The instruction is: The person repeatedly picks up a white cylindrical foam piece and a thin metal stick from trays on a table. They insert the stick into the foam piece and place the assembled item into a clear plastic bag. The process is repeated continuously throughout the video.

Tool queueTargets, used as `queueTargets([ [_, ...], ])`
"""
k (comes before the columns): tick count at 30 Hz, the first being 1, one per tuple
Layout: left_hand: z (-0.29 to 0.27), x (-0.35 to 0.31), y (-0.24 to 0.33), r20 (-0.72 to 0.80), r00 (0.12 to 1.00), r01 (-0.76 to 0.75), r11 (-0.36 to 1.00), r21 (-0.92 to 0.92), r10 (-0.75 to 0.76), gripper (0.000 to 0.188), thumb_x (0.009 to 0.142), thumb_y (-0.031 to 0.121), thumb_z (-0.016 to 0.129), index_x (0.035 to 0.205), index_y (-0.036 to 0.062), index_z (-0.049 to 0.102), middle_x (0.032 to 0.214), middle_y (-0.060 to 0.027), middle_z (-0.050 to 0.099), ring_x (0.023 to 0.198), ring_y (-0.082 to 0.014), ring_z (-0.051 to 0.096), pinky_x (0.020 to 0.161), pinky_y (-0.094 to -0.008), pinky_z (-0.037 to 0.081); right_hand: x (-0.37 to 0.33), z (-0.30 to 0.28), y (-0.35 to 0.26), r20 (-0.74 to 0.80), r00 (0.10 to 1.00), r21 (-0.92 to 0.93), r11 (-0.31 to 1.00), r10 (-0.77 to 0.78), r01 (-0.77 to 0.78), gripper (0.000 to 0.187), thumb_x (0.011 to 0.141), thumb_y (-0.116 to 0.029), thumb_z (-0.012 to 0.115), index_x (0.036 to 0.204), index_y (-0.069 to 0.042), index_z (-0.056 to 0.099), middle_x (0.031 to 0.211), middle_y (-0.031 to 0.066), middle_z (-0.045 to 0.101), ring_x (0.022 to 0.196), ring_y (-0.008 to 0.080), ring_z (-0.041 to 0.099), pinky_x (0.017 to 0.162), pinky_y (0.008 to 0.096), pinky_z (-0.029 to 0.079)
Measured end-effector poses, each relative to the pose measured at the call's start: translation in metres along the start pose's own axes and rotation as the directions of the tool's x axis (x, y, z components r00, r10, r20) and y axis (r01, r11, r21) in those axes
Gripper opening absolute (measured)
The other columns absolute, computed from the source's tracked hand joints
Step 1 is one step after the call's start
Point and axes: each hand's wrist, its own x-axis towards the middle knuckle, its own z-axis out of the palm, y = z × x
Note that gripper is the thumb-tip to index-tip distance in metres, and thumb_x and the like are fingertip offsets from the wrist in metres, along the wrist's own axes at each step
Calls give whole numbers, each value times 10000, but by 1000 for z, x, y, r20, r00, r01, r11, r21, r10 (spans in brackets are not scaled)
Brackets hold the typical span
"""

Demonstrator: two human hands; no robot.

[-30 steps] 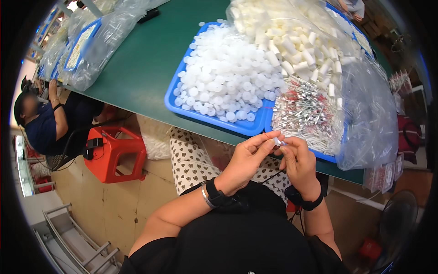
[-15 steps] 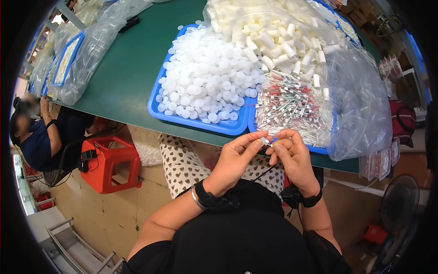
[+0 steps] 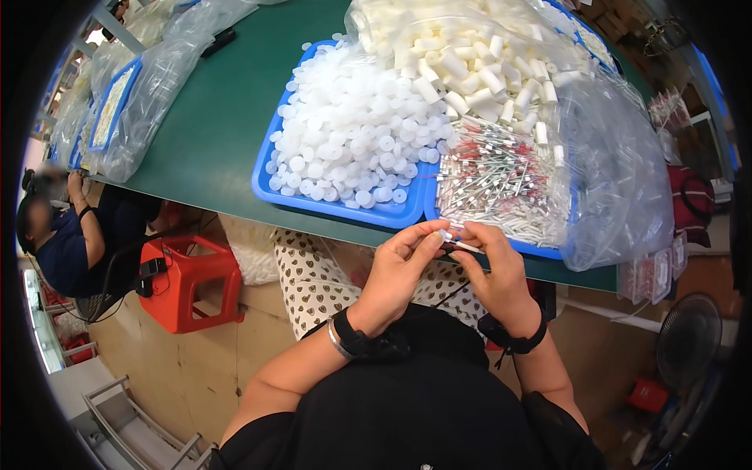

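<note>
At the green table [image 3: 219, 133] edge, left hand [image 3: 394, 272] pinches a small whitish piece [image 3: 446, 234]; right hand [image 3: 503, 280] grips a slim white rod [image 3: 468, 246]. Blue tray [image 3: 333, 207] beyond holds translucent discs [image 3: 352, 129].

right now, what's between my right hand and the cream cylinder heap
In the head view, a pile of thin white, silver and red pieces lies between your right hand and the cream cylinder heap.

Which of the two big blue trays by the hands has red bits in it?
The right tray: red bits show among its thin sticks. The left tray shows just whitish round discs.
</note>
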Motion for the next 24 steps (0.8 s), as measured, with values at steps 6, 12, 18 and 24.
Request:
queueTargets([
  [6,-3,-1,0,18,999,30,999,-35,-29,322,1015,188,556,1257,-21,595,1119,-69,669,995,-108,620,911,-250,498,0,-14,-1,151,988,-166,984,-35,61,144,856,-44,709,982,-2,654,807,110,659,658,264,649,593,323,519],
  [12,-3,-6,-1,71,997,5,999,50,-8,326,1010,179,565,1274,-11,592,1149,-72,664,1029,-107,617,916,-259,503,-4,-11,-5,220,882,281,839,417,-466,110,898,-68,673,971,8,702,755,121,680,568,195,627,553,283,502],
  [18,1,-8,6,45,999,17,999,29,-19,319,1004,146,571,1282,-9,593,1186,-80,661,1056,-113,612,919,-259,502,-1,-11,-7,190,949,92,958,252,-272,130,880,-101,700,965,-2,704,765,113,689,591,179,654,542,279,493],
  [24,7,-8,4,26,999,-47,992,117,44,298,992,111,581,1255,-26,612,1216,-97,656,1070,-129,609,950,-275,492,3,-10,-4,183,950,-376,874,-254,306,132,836,-107,710,924,-32,646,628,57,539,530,234,553,485,368,416],
])
